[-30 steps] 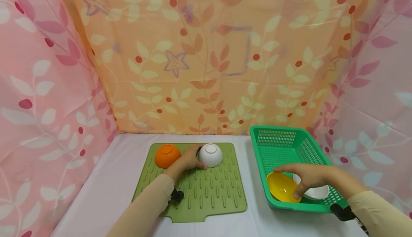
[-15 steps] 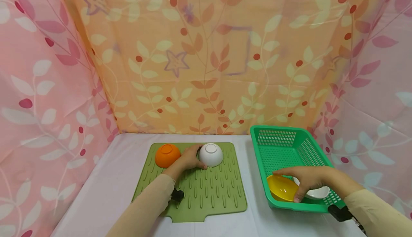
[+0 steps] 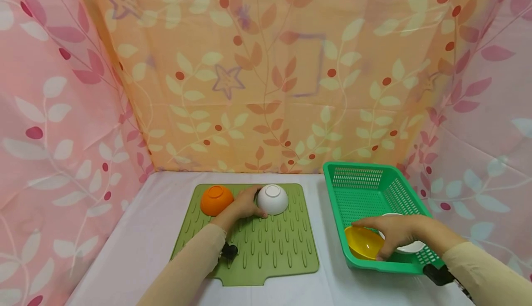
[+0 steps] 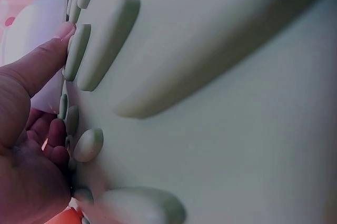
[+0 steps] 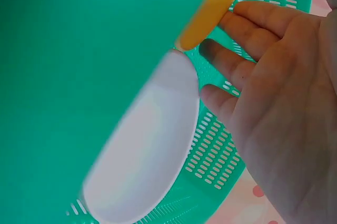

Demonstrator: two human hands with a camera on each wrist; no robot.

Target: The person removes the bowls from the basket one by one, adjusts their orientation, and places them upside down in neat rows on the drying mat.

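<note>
On an olive-green ridged mat point(image 3: 249, 260) lies a white bowl point(image 3: 273, 199), upside down. My left hand point(image 3: 245, 204) holds it from its left side, with the thumb at the near rim; in the left wrist view that thumb point(image 4: 50, 50) lies beside the bowl. An overturned orange bowl point(image 3: 216, 200) sits just left of this hand. Inside the green basket point(image 3: 353, 263), my right hand point(image 3: 395, 232) grips a yellow bowl point(image 3: 361, 242), fingers at its far rim and thumb at the near side. A second white bowl point(image 5: 147, 145) lies in the basket, partly behind that hand.
A white cloth point(image 3: 137, 241) covers the table under the mat and basket. Patterned curtains point(image 3: 266, 88) enclose the back and both sides. The basket's raised walls surround the right hand's bowls.
My right hand has shifted slightly, and the yellow bowl has tilted a little with it. More of the white bowl's far rim shows behind that hand. My left hand stays in place.
</note>
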